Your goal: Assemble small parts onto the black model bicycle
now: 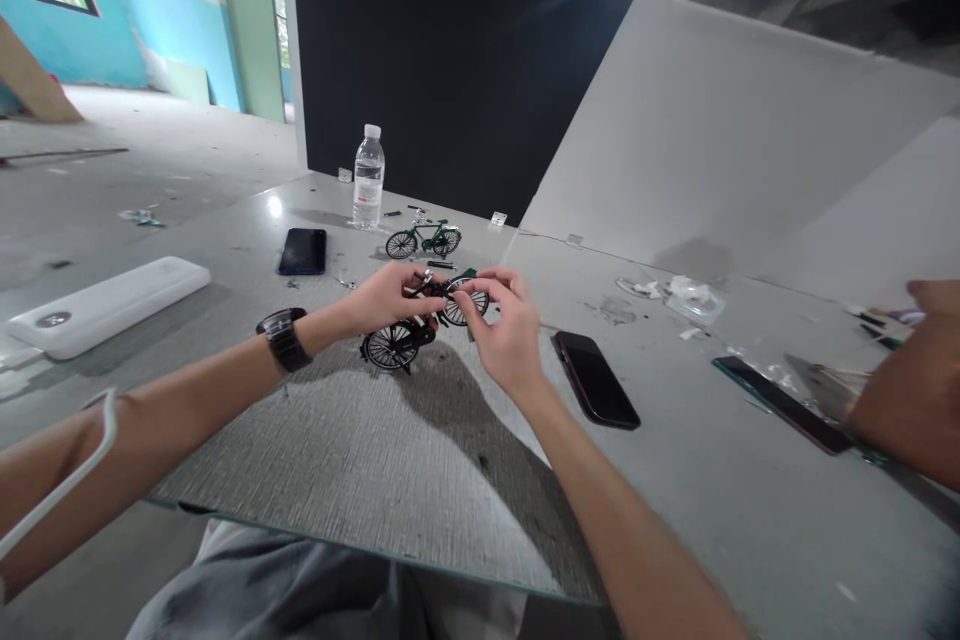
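A small black model bicycle [397,338] hangs just above the grey table [360,450], gripped by both hands. My left hand [391,296], with a black watch on its wrist, is closed on the frame near the middle. My right hand [504,328] pinches the front wheel end with thumb and fingers. A second model bicycle [424,239], green and black, stands upright on the table farther back.
A water bottle [368,177] stands at the back. One black phone [304,251] lies left of the bicycles, another phone [595,378] lies right of my hands. A white power bank [105,303] is at far left. Another person's arm [911,390] reaches in at right, near plastic wrappers [694,298].
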A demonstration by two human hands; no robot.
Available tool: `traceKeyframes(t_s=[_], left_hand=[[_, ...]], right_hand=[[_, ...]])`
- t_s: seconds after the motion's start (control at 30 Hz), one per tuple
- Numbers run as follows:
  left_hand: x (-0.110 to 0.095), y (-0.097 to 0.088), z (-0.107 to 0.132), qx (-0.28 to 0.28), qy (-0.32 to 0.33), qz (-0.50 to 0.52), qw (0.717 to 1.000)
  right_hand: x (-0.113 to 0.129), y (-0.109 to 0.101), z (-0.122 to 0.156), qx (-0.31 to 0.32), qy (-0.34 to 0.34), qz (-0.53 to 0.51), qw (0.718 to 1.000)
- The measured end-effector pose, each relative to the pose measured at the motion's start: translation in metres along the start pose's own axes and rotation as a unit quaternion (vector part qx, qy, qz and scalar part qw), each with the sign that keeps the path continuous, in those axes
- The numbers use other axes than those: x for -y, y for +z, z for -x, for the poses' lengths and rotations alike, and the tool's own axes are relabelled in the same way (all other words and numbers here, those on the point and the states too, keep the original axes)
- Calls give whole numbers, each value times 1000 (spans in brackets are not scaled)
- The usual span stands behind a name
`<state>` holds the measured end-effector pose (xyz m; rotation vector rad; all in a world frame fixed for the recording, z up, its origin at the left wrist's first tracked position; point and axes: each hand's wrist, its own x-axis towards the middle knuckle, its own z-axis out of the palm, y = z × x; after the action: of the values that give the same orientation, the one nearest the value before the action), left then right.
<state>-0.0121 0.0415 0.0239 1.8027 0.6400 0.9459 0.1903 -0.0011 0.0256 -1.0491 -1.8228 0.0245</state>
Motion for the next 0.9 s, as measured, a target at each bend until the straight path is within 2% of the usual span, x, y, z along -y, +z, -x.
traceKeyframes(t_s=[0.13,0.33,0.43,0.57,0.73,0.9], left_hand=[[-1,1,0,-3,-5,-1,1000],[-7,3,2,-9,-34,9,999],[-5,2,2,-28,-54,38,997],[1,-3,1,-45,-84,85,992],[7,-10,1,-22,-128,116,985],[9,-10,2,11,-143,133,981]], right_hand=[[0,1,0,13,-9,17,1000],[-10,-2,0,-29,22,36,999],[-23,-9,-3,24,12,33,999],[-33,-17,-5,98,-34,53,993],[-26,-15,-2,154,-108,82,979],[-14,-8,1,195,-133,85,968]])
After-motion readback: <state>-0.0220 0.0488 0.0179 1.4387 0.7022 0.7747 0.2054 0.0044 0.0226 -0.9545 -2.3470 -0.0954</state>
